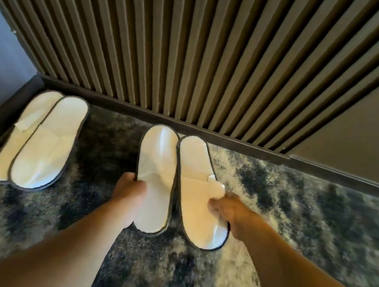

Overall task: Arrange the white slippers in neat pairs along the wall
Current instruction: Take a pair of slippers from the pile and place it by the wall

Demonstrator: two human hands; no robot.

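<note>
Head view: left hand point(129, 192) partly behind slipper point(156, 175).

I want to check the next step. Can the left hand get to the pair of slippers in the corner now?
Probably yes, once freed. The left hand grips a slipper now, but only bare carpet lies between it and the corner pair.

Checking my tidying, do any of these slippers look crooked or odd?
Yes. The pair in the corner overlaps and slants away from the slatted wall. The pair in your hands sits side by side, pointing at it.
</note>
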